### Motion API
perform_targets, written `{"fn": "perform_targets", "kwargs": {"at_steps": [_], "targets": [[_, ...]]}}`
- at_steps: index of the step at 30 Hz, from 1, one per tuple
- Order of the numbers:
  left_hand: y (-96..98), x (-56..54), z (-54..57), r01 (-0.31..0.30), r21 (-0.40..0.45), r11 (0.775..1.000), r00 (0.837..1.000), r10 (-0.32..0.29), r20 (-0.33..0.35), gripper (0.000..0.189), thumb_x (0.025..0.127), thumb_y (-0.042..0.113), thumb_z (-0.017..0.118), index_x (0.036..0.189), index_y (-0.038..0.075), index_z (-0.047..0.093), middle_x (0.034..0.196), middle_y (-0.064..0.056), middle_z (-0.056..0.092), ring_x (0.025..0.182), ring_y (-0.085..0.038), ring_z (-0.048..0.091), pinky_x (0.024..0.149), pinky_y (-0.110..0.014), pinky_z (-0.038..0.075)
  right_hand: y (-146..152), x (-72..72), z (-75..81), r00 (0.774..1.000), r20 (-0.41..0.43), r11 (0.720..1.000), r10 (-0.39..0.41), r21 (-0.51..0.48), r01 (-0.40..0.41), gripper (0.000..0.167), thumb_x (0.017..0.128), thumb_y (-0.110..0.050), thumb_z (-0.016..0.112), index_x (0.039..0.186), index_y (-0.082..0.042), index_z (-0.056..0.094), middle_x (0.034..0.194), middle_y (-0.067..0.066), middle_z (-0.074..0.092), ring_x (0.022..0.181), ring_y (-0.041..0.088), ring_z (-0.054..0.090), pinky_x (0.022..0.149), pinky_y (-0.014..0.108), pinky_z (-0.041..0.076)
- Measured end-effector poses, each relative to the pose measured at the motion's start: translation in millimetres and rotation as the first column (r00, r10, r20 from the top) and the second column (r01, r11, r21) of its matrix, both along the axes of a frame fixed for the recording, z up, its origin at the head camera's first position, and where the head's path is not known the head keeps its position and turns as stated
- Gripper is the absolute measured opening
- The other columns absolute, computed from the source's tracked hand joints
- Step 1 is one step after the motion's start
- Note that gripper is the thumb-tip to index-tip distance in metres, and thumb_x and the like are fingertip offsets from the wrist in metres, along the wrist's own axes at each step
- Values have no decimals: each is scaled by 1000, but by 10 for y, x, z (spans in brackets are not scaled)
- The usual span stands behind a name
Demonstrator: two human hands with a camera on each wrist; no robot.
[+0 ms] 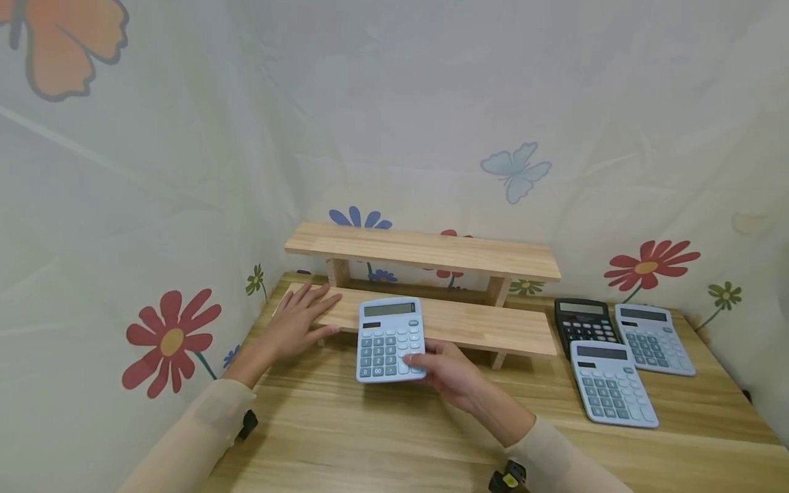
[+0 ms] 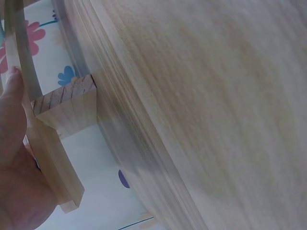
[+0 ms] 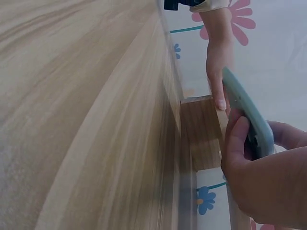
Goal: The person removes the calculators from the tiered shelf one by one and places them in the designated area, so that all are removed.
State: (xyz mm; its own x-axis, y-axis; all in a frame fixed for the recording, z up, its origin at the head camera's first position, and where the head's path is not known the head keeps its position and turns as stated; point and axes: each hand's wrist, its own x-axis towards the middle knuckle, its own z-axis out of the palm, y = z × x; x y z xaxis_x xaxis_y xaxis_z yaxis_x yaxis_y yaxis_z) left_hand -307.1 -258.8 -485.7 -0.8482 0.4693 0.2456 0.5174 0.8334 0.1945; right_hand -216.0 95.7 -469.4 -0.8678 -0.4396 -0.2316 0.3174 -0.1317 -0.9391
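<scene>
In the head view a light blue calculator is held by my right hand at its lower right corner, thumb on the key side. It is tilted, in front of the lower board of a two-tier wooden shelf. The right wrist view shows the calculator edge-on, with fingers of my right hand behind it. My left hand rests on the left end of the lower board with its fingers spread. In the left wrist view, the left hand lies against the board.
On the table's right side lie a black calculator and two more light blue calculators, one in front overlapping the black one and one behind. A printed fabric backdrop stands behind the shelf. The wooden table extends toward me.
</scene>
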Motion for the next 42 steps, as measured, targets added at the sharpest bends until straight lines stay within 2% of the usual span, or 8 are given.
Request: {"fn": "perform_targets", "kwargs": {"at_steps": [7,11,18,24,31,42], "targets": [[7,-3,33,-12,-22,1000,1000,12,11,75,102,63,59,166,28,39,172,-13,32,160,-45,15,124,-73,10,-15,-11,-5,1000,-29,999,-2,43,3,43,99,-4,69,140,8,61,124,17,75,109,24,75,97,38,60],[13,16,35,-13,-17,1000,1000,13,15,75,102,62,60,166,27,40,171,-14,32,160,-46,15,123,-73,10,11,-10,-10,1000,-24,999,17,38,-16,44,100,-5,68,141,9,60,123,16,75,108,23,75,97,36,60],[11,1,9,11,19,1000,1000,-11,-15,74,102,62,60,164,25,44,169,-16,36,157,-50,20,121,-76,12,208,-44,141,996,-82,999,29,18,-28,50,102,-8,68,147,8,54,129,17,73,114,24,74,100,37,59],[-8,-1,-13,14,17,1000,1000,-14,-13,74,103,61,60,165,25,43,170,-15,35,158,-49,19,121,-77,11,468,-73,263,993,-111,998,-43,37,47,52,103,-8,68,148,9,51,126,14,75,112,22,75,98,34,59],[-9,22,4,3,0,1000,1000,-3,6,75,103,60,61,166,27,40,172,-13,32,159,-46,15,123,-74,9,860,-62,329,987,-139,992,-82,79,94,55,105,-6,64,154,8,43,134,14,72,116,21,73,99,36,59],[-3,45,21,5,17,1000,1000,-5,4,73,103,58,62,165,27,41,171,-14,33,159,-47,16,123,-73,9,1526,77,362,976,-143,968,-163,167,186,66,106,-11,66,161,5,32,138,7,70,118,16,71,101,30,56]]}}
